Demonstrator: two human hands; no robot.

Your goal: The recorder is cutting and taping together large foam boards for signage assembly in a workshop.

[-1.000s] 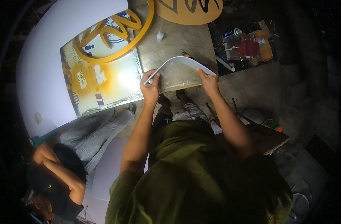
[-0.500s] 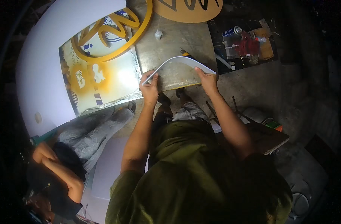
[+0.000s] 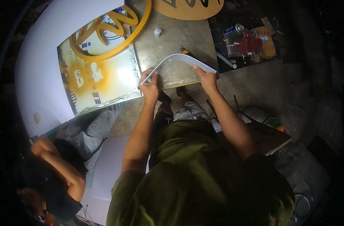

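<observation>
A white flexible strip [image 3: 178, 56] bows upward in an arch between my two hands, over the near edge of the metal-topped table [image 3: 168, 35]. My left hand [image 3: 149, 86] pinches its left end, thumb on the inner face. At the other end, my right hand [image 3: 207, 79] grips the strip with the thumb pressed against its inner side. Just beyond the arch lies a yellow-and-black cutter-like tool [image 3: 184, 50], partly hidden by the strip. Left of the strip, a yellow ring with looping lettering [image 3: 136, 32] rests over a paint-stained printed sheet [image 3: 115, 81].
Farther off are a tan disc with black strokes [image 3: 190, 8] and a small white fitting on a cord [image 3: 158, 32]. A dark surface at right bears a spray can [image 3: 234, 29] and red material [image 3: 249, 44]. A person with folded arms [image 3: 61, 165] sits at lower left.
The view has shifted slightly, so the table things sit a little higher and more to the left. Both hands keep hold of the strip, its arch much the same.
</observation>
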